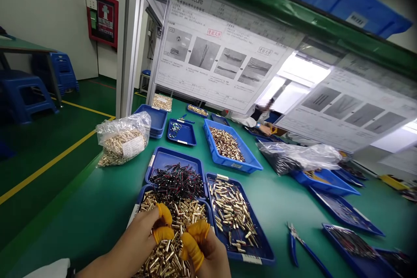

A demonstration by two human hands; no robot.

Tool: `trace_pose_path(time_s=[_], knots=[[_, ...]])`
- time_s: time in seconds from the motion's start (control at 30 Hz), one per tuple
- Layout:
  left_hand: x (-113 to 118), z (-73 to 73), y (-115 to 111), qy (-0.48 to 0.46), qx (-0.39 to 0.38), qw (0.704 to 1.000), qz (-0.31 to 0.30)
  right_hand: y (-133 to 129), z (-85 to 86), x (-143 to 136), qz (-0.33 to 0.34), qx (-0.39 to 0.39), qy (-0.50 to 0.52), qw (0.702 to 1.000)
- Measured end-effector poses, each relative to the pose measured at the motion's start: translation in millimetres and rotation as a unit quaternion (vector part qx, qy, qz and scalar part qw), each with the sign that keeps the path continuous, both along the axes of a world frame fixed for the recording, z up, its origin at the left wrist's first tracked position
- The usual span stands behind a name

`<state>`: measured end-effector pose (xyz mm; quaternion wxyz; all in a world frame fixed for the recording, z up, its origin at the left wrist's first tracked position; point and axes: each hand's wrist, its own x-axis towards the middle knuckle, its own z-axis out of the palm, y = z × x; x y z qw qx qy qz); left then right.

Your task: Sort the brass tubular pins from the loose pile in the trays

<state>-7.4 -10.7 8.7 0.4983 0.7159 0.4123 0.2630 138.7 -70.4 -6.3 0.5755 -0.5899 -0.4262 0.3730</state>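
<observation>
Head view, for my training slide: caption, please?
Left hand and right hand, with yellow-covered fingertips, over gold-coloured metal tubes.

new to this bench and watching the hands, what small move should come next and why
Perhaps bring the left hand slightly closer to the right hand: both are close together over the loose brass pieces, their fingers in yellow covers and curled. Whether either holds a piece is unclear.
</observation>
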Motion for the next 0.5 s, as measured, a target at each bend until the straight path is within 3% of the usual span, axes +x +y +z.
trace_pose_path(time_s=[0.2,0.5], knots=[[-2,-7.1,2,-0.003,0.054,0.998,-0.016,-2,-8.7,1,0.013,0.032,-0.184,0.982],[-3,-12.5,3,-0.017,0.154,0.987,-0.035,-2,4.4,-1,0.072,0.023,-0.265,0.961]])
